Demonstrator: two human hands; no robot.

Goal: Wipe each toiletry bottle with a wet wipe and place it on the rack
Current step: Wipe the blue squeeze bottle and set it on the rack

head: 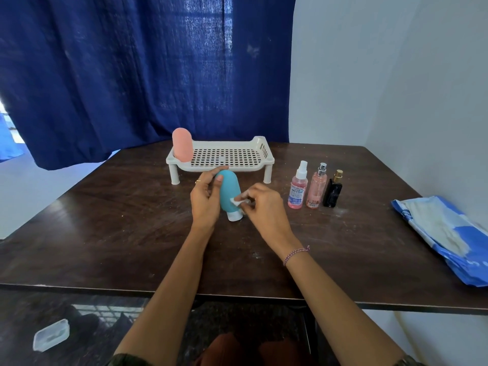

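Observation:
A teal bottle (229, 191) with a white cap stands cap-down on the dark table (105, 233), slightly tilted. My left hand (207, 200) grips its upper part from the left. My right hand (264, 207) pinches a small white wet wipe (237, 201) against the bottle's right side. A white perforated rack (224, 157) stands just behind, with a pink bottle (182, 144) upright on its left end. To the right stand three bottles in a row: a pink spray bottle (298, 190), a slimmer pink spray bottle (316, 188) and a black perfume bottle (333, 191).
A blue and white wipes pack (446, 233) lies at the table's right edge near the white wall. A blue curtain (132, 75) hangs behind the table. A clear plastic box (51, 335) sits on the floor at lower left.

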